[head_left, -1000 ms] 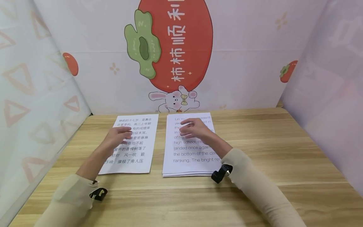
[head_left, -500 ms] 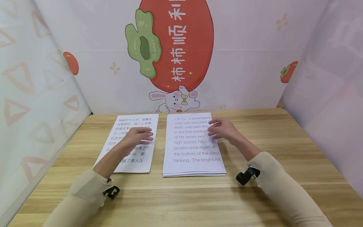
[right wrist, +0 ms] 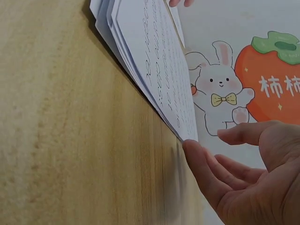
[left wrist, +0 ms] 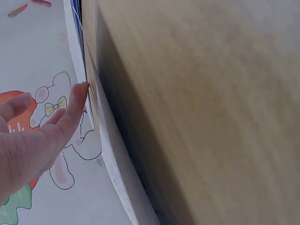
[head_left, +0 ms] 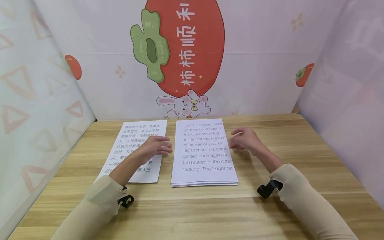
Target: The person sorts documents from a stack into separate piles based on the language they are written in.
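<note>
A stack of paper sheets (head_left: 204, 176) printed in English lies in the middle of the table, its near edges slightly fanned. To its left is a sheet of paper (head_left: 141, 130) with Chinese print, partly covered by my left hand and forearm. My left hand (head_left: 156, 146) hovers over that sheet's right side, fingers loosely extended toward the gap between the papers. Just off the stack's right edge, my right hand (head_left: 246, 141) has its fingers relaxed and slightly bent, holding nothing. In the right wrist view, the fingertips (right wrist: 191, 149) come right up to the stack's edge.
A wooden table (head_left: 192, 213) bears the papers. Behind it stands a backdrop (head_left: 258, 83) with a large red persimmon and a rabbit. Pale side panels (head_left: 33, 110) flank the table. Each wrist carries a small black camera (head_left: 267, 190).
My right hand has moved right, from over the English stack to beside its right edge. My left hand has moved right across the Chinese sheet. The papers have stayed in place.
</note>
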The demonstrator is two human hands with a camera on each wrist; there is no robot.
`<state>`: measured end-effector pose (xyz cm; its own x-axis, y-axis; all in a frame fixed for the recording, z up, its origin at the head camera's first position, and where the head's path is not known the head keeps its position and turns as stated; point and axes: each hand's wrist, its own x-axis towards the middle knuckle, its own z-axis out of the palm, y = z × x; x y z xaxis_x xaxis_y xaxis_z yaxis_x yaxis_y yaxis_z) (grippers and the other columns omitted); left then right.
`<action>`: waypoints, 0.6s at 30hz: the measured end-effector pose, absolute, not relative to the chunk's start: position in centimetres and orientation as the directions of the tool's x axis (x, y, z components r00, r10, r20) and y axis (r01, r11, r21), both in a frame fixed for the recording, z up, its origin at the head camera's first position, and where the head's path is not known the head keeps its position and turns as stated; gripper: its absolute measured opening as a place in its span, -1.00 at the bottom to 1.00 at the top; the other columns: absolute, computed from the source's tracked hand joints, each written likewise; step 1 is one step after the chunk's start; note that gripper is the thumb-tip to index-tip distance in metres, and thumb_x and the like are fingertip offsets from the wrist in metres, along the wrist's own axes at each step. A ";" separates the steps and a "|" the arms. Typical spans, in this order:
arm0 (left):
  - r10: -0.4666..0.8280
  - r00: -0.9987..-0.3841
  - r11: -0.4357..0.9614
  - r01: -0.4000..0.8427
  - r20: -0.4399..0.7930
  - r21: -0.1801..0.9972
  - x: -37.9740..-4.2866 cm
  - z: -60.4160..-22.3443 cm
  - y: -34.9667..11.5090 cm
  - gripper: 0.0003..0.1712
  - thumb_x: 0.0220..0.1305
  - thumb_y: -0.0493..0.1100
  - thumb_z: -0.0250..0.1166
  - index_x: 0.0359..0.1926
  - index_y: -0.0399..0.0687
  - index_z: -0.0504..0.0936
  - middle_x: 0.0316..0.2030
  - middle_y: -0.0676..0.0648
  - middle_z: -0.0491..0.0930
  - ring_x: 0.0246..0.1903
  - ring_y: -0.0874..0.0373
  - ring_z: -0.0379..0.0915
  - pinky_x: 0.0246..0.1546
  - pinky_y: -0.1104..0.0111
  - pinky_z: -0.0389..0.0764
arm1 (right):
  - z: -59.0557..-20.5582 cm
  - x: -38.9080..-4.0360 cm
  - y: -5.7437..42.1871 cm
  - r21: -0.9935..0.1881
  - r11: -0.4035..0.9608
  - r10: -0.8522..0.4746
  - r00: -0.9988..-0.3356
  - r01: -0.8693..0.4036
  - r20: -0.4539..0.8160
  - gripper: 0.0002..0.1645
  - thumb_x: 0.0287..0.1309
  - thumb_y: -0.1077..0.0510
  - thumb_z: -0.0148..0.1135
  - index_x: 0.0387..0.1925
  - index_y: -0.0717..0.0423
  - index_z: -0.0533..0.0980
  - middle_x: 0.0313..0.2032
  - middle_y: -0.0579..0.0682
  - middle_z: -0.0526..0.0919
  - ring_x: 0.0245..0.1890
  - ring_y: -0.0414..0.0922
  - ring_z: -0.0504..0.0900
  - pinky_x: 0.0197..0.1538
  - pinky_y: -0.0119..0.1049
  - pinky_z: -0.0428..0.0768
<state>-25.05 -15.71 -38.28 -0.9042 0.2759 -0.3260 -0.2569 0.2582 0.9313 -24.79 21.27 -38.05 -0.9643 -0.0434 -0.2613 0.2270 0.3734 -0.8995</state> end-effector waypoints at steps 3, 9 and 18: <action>0.276 -0.901 0.252 -0.267 -0.333 0.930 -25.1 -38.4 -15.5 -0.46 0.56 -0.37 -0.01 0.44 -0.57 0.23 0.26 -0.50 0.47 0.09 -0.14 0.66 0.11 0.21 0.72 | -38.0 -24.7 21.3 -0.902 0.362 -0.052 -0.960 0.237 -0.273 -0.43 0.37 0.34 0.24 0.32 0.48 0.34 0.06 0.43 0.64 -0.29 -0.05 0.80 -0.17 -0.19 0.82; 0.270 -0.897 0.250 -0.286 -0.350 0.925 -25.2 -38.5 -15.3 -0.46 0.58 -0.32 -0.02 0.45 -0.53 0.23 0.22 -0.48 0.51 0.05 -0.11 0.69 0.11 0.20 0.72 | -38.0 -24.6 21.4 -0.909 0.347 -0.081 -0.959 0.230 -0.273 -0.43 0.38 0.37 0.20 0.33 0.53 0.31 0.08 0.46 0.62 -0.26 -0.02 0.81 -0.17 -0.16 0.82; 0.249 -0.893 0.233 -0.321 -0.376 0.918 -25.1 -38.4 -15.3 -0.48 0.62 -0.28 -0.03 0.45 -0.48 0.25 0.24 -0.46 0.51 0.09 -0.16 0.67 0.12 0.19 0.71 | -38.3 -24.5 21.4 -0.920 0.312 -0.089 -0.957 0.236 -0.275 -0.42 0.37 0.37 0.20 0.34 0.53 0.30 0.08 0.45 0.62 -0.25 0.00 0.82 -0.17 -0.14 0.82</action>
<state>-25.13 -15.30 -38.43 -0.8928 0.2486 -0.3758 -0.3215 0.2328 0.9178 -24.52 21.40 -38.32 -0.9572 -0.0889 -0.2753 0.2357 0.3118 -0.9204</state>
